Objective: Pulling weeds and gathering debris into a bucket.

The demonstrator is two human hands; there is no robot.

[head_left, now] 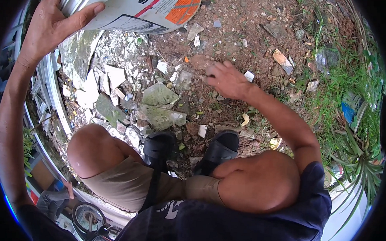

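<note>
Bare brown dirt ground [247, 20], stony and littered, grass [343, 83] along its right side. A heap of broken tile and concrete shards [118, 75] lies on it at left, with two bigger greenish slabs [159, 104] near the middle and small white and orange chips [282, 57] scattered farther out. Two black sandals [217, 149] stand on the dirt just below the slabs.

top: dark navy short-sleeved shirt [240, 224] with white print
shorts: khaki [127, 182]
feet: black slip-on sandals [219, 149]
forearms: bare
</note>
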